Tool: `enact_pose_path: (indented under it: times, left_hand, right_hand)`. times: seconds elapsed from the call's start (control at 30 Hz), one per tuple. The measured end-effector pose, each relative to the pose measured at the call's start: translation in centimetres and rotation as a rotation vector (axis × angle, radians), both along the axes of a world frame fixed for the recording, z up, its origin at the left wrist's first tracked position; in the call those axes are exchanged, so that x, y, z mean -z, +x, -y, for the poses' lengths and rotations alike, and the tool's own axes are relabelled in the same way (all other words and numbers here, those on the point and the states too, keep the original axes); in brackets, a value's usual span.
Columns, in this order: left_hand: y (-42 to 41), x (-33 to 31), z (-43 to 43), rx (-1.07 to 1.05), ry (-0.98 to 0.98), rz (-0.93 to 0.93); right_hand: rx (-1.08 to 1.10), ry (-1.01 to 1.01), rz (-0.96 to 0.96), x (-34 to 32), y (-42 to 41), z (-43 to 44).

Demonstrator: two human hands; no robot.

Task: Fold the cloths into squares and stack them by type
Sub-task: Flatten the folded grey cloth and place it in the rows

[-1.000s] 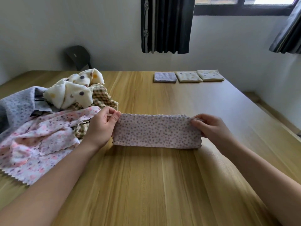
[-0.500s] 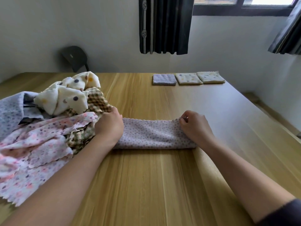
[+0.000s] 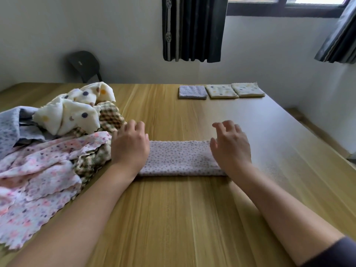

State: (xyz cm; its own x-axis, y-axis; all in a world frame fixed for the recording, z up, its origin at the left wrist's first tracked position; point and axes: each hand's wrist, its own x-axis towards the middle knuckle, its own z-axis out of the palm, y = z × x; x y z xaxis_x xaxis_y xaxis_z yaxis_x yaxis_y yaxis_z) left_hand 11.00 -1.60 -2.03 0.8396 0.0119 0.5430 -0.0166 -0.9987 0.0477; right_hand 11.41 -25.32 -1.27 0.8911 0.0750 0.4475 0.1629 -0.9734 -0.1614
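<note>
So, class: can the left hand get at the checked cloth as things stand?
Probably yes: the left hand sits beside the checked cloth, nothing between them, though the cream spotted cloth overlaps its top.

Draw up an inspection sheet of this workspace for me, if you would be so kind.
Surface: wooden table, light grain.
Job's things: dotted cloth folded into a long strip, flat at centre; three folded squares in a row at the far edge; unfolded cloth pile at left.
Clutter: nothing seen.
Hands: left hand and right hand open, one over each end of the strip.
Cables: nothing seen.
Surroundings: dark curtain, window, dark chair by the wall.
</note>
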Motion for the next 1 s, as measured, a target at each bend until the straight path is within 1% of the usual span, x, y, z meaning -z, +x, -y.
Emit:
enact_pose_path:
  times: [0.03,0.07,0.1,0.13,0.2,0.23,0.27,0.33,0.5,0.57,0.63,0.7,0.77,0.8,0.83,0.9,0.97,1.0]
  left_hand:
    - [0.0,0.1,0.1,0.12,-0.012,0.028]
    - [-0.2,0.0,0.3,0.238,-0.048,-0.02]
    - [-0.5,-0.1,0.7,0.329,-0.097,-0.128]
    - [-0.8,0.0,1.0,0.384,-0.125,-0.266]
    - [-1.1,0.6,1.1,0.399,-0.096,-0.484]
    - [-1.1,1.0,1.1,0.376,-0.052,-0.553]
    - [-1.0,1.3,1.0,0.351,-0.013,-0.594]
    - [-0.8,1.5,1.0,0.313,0.026,-0.623]
    - [-1.8,1.4,1.7,0.23,0.031,-0.632]
    - [-2.4,1.3,2.2,0.172,0.018,-0.62]
    - [-3.2,1.2,2.9,0.089,-0.001,-0.608]
    - [-4.0,0.6,3.6,-0.004,-0.004,-0.553]
    - [-4.8,-0.3,3.7,-0.066,0.054,-0.43]
    - [-5.2,-0.8,3.6,-0.068,0.076,-0.352]
    - [-5.5,-1.2,3.3,-0.045,0.068,-0.288]
    - [-5.8,-1.5,2.7,0.073,-0.045,-0.215]
    - [-5.9,-1.2,2.0,0.285,-0.216,-0.169]
    - [-6.0,-1.0,1.7,0.397,-0.256,-0.15]
  right_hand:
    - [-0.079,0.055,0.004,0.0,-0.6,-0.4]
    - [-0.16,0.111,-0.041,0.1,-1.5,-1.1]
    - [-0.228,0.141,-0.129,0.3,-2.3,-1.7]
    - [-0.267,0.13,-0.25,0.5,-3.1,-2.4]
    - [-0.273,0.005,-0.471,1.4,-3.8,-3.0]
    - [-0.267,-0.061,-0.524,1.7,-3.8,-3.0]
    - [-0.259,-0.101,-0.544,1.8,-3.6,-2.8]
    - [-0.242,-0.115,-0.549,1.9,-3.1,-2.5]
    - [-0.175,-0.105,-0.557,1.7,-2.2,-1.5]
    - [-0.13,-0.097,-0.524,1.4,-1.9,-0.7]
    - [-0.104,-0.077,-0.439,1.2,-2.3,-0.3]
    - [-0.158,-0.032,-0.26,1.1,-3.4,-0.6]
    - [-0.272,0.049,-0.127,1.0,-4.6,-1.4]
    - [-0.32,0.084,-0.117,1.1,-5.2,-1.6]
    - [-0.351,0.089,-0.132,1.4,-5.6,-1.6]
    - [-0.366,0.054,-0.148,1.7,-5.9,-1.1]
    - [-0.346,0.048,-0.153,1.8,-5.4,-0.1]
    - [-0.33,0.06,-0.171,1.8,-5.1,0.4]
